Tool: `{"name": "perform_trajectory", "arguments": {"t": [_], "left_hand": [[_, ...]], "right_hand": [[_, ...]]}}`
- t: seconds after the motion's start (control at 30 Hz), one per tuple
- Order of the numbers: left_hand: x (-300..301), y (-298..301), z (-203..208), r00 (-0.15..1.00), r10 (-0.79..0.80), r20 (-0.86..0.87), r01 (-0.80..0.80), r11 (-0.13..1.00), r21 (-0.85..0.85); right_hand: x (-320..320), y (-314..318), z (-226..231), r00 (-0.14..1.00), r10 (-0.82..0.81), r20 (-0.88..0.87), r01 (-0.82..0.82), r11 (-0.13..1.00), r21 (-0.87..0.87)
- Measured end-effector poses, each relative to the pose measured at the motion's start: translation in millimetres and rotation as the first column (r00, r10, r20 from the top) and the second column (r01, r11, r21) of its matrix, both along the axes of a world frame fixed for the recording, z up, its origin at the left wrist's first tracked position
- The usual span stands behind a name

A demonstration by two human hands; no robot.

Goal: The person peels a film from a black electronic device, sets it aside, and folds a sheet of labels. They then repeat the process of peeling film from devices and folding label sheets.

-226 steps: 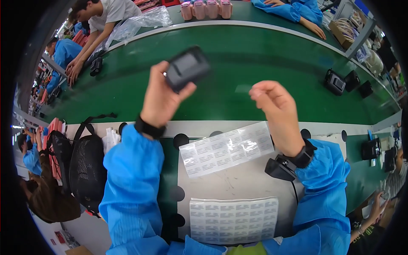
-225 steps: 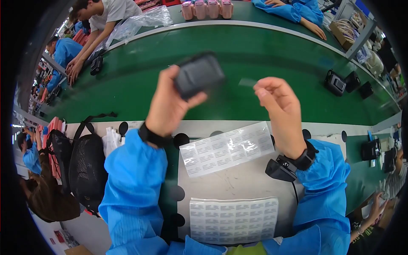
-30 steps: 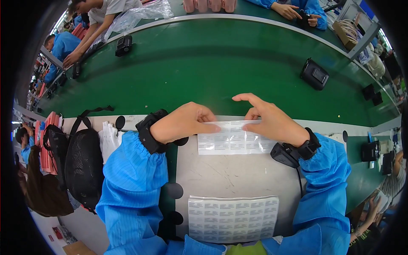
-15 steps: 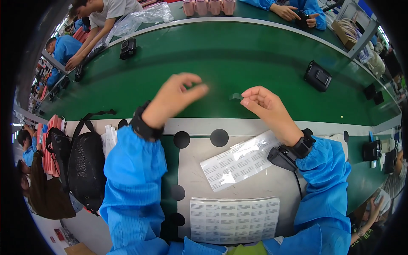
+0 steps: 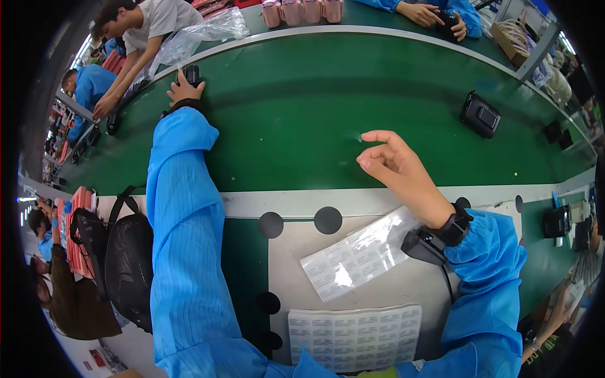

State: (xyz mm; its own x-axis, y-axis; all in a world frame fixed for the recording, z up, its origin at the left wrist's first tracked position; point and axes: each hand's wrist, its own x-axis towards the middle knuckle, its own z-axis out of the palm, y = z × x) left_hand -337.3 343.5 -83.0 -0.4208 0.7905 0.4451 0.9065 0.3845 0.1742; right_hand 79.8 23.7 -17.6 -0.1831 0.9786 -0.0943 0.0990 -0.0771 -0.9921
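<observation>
My left arm stretches to the far left of the green surface (image 5: 283, 113). There my left hand (image 5: 185, 89), fingers spread, is at a small black boxy device (image 5: 191, 74); the hand covers part of it, and I cannot tell how firmly they touch. Over the middle, my right hand (image 5: 397, 167) has its index finger raised away from the curled thumb and middle finger. A small piece of clear film (image 5: 359, 137) clings to that index fingertip, blurred. Below the right hand lies a glossy sheet of printed labels (image 5: 353, 261), partly under a black wrist-worn unit (image 5: 423, 247).
Another black device (image 5: 481, 114) lies at the right. Nearest me is a stack of label sheets (image 5: 355, 337) on a pale board (image 5: 283, 252). A black mesh bag (image 5: 130, 264) sits at the left. Pink bundles (image 5: 302, 12) and co-workers' hands (image 5: 435, 16) are across the far edge.
My left hand has moved from the middle to the far-left device. The right index finger has lifted off the thumb, with the clear film now at its tip.
</observation>
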Motion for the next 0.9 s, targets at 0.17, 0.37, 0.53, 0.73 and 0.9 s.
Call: {"name": "perform_trajectory", "arguments": {"t": [0.17,0.37,0.53,0.73,0.9], "left_hand": [[-46,11,2,0.940,-0.273,0.206,0.184,0.912,0.367],[112,-119,64,-0.518,-0.269,0.812,0.398,0.764,0.507],[222,-266,89,-0.561,-0.071,0.825,0.495,0.769,0.403],[250,-337,97,-0.497,-0.176,0.850,0.646,0.579,0.498],[246,-337,106,-0.543,-0.102,0.833,0.649,0.579,0.494]], "right_hand": [[-3,2,0,0.999,0.013,-0.034,-0.012,0.999,0.040],[8,-3,5,0.995,-0.075,-0.073,0.085,0.986,0.145],[2,-13,16,0.971,-0.240,-0.018,0.218,0.848,0.483],[-17,-29,27,0.984,-0.180,0.018,0.113,0.692,0.713],[-12,-27,25,0.927,-0.039,-0.372,0.254,0.797,0.548]]}}
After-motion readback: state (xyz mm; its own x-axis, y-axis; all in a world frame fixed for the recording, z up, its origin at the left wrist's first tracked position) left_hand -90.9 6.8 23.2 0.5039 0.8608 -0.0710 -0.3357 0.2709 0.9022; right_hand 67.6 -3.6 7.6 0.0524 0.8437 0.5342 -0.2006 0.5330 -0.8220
